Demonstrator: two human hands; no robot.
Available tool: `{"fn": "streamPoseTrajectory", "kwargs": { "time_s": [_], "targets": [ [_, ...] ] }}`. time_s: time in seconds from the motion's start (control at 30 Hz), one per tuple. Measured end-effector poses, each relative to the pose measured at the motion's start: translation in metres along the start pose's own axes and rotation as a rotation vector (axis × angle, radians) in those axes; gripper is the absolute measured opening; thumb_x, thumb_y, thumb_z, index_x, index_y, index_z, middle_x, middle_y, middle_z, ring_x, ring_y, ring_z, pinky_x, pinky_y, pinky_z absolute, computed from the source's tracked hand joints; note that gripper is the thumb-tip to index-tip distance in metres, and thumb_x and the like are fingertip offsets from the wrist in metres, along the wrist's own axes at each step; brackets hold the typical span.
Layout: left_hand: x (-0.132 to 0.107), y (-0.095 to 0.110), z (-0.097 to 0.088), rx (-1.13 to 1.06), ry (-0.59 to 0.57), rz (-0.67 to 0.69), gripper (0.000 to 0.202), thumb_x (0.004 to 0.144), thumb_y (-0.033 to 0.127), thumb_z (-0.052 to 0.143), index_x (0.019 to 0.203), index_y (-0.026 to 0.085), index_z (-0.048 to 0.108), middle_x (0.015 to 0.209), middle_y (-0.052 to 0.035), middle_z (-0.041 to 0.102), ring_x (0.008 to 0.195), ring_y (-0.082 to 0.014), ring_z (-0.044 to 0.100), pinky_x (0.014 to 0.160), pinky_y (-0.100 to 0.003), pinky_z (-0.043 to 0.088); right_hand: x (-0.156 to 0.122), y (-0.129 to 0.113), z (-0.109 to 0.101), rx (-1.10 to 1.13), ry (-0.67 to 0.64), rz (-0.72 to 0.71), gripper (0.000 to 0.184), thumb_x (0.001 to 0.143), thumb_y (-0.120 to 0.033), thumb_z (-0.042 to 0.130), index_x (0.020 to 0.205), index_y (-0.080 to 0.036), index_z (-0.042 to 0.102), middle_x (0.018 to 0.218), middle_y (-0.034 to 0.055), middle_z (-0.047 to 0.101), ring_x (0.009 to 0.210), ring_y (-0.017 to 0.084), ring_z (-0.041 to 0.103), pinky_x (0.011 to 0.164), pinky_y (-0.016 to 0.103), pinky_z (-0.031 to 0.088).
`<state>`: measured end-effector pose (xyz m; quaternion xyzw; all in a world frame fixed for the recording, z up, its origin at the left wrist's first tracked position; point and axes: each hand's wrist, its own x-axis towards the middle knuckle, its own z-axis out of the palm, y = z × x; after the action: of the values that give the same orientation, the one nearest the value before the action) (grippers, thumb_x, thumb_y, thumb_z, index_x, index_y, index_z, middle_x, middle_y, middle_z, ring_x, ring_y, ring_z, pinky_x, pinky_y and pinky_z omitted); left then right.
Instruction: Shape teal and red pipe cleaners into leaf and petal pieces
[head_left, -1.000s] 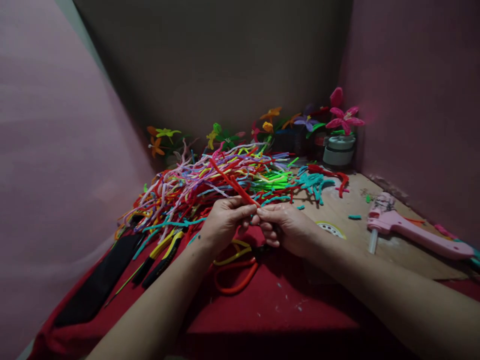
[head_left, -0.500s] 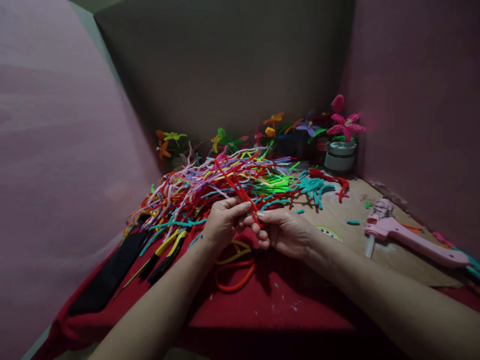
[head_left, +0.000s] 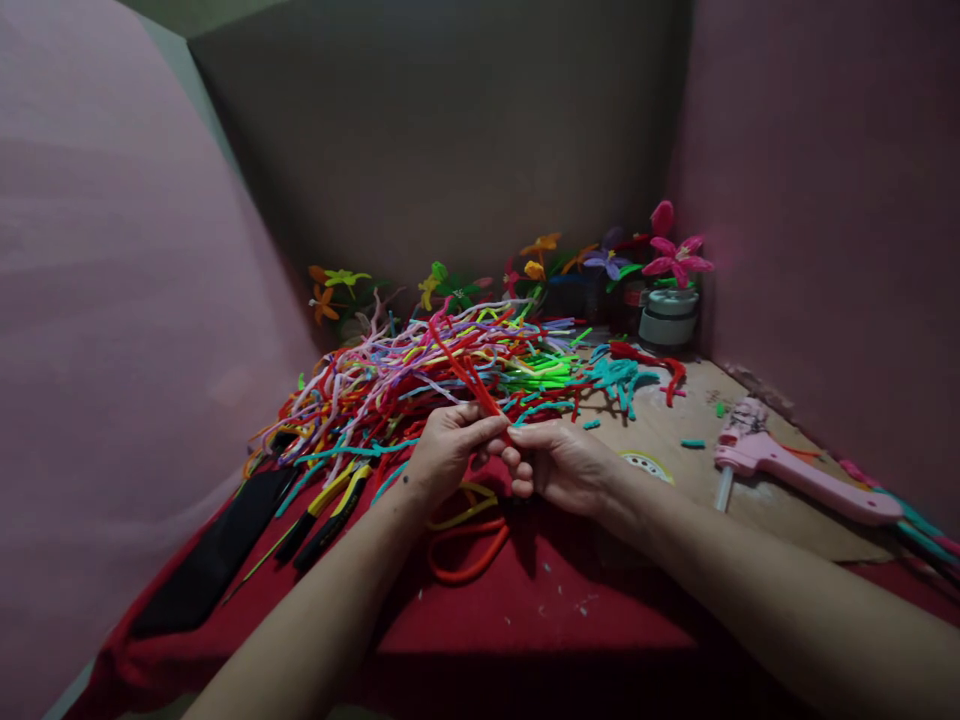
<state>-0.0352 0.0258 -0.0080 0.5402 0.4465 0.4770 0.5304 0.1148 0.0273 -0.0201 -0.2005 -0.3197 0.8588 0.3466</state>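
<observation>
Red pipe cleaners are pinched between both hands, their free ends pointing up and to the left. My left hand is closed on them with thumb and fingers. Close against it, my right hand grips the lower part of the same red stems; the fingertips hide where they meet. Behind the hands lies a large heap of multicoloured pipe cleaners. Beneath them on the red cloth rests an orange-red loop, with a yellow loop just above it.
Yellow-and-black pliers and a flat black object lie at left. On the board at right are a pink glue gun, a white-and-yellow disc and teal pieces. Pipe-cleaner flowers stand along the back.
The hands have drawn closer together, and the right thumb now meets the left at the red stems, covering their lower end. The view has shifted slightly.
</observation>
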Motion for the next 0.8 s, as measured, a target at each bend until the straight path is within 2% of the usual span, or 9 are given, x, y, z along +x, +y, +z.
{"fn": "streamPoseTrajectory", "kwargs": {
  "time_s": [0.13, 0.3, 0.5, 0.63, 0.8],
  "targets": [
    [0.0007, 0.0003, -0.0015, -0.060, -0.004, -0.047, 0.022, 0.065, 0.031, 0.069, 0.074, 0.010, 0.065, 0.056, -0.0019, 0.061, 0.042, -0.0060, 0.051, 0.043, -0.017, 0.038, 0.0014, -0.0024, -0.0057, 0.092, -0.072, 0.110, 0.018, 0.080, -0.016, 0.042, 0.079, -0.008, 0.058, 0.063, 0.0054, 0.057, 0.053, 0.011, 0.052, 0.053, 0.026, 0.042],
    [0.0007, 0.0007, -0.0002, -0.105, -0.005, -0.046, 0.021, 0.065, 0.029, 0.070, 0.073, 0.010, 0.063, 0.052, 0.0004, 0.058, 0.042, -0.0057, 0.051, 0.043, -0.016, 0.038, 0.0015, 0.0011, -0.0054, 0.184, -0.011, 0.080, 0.013, 0.078, -0.005, 0.044, 0.079, -0.008, 0.057, 0.065, 0.0041, 0.056, 0.054, 0.008, 0.051, 0.054, 0.021, 0.043],
    [0.0005, 0.0027, 0.0004, -0.135, -0.053, -0.019, 0.019, 0.069, 0.029, 0.066, 0.072, 0.011, 0.062, 0.049, 0.0023, 0.054, 0.042, -0.0055, 0.050, 0.043, -0.016, 0.037, 0.0020, 0.0052, -0.0045, 0.332, -0.072, 0.095, 0.013, 0.083, -0.011, 0.044, 0.084, -0.009, 0.057, 0.068, 0.0047, 0.057, 0.060, 0.009, 0.055, 0.060, 0.022, 0.048],
    [0.0001, 0.0024, 0.0012, -0.127, -0.030, -0.036, 0.019, 0.067, 0.030, 0.067, 0.069, 0.012, 0.062, 0.049, 0.0021, 0.055, 0.041, -0.0057, 0.049, 0.043, -0.017, 0.037, 0.0041, 0.0070, -0.0058, 0.252, -0.045, 0.074, 0.014, 0.080, -0.006, 0.045, 0.080, -0.009, 0.058, 0.066, 0.0035, 0.058, 0.056, 0.007, 0.055, 0.059, 0.020, 0.049],
    [-0.0010, 0.0027, 0.0042, -0.119, 0.051, -0.027, 0.021, 0.065, 0.031, 0.068, 0.068, 0.011, 0.062, 0.050, 0.0004, 0.056, 0.041, -0.0057, 0.048, 0.042, -0.017, 0.035, 0.0036, 0.0049, -0.0037, 0.030, -0.007, -0.032, 0.009, 0.077, -0.009, 0.051, 0.074, -0.008, 0.060, 0.063, 0.0024, 0.057, 0.049, 0.007, 0.052, 0.050, 0.021, 0.048]
  ]
}}
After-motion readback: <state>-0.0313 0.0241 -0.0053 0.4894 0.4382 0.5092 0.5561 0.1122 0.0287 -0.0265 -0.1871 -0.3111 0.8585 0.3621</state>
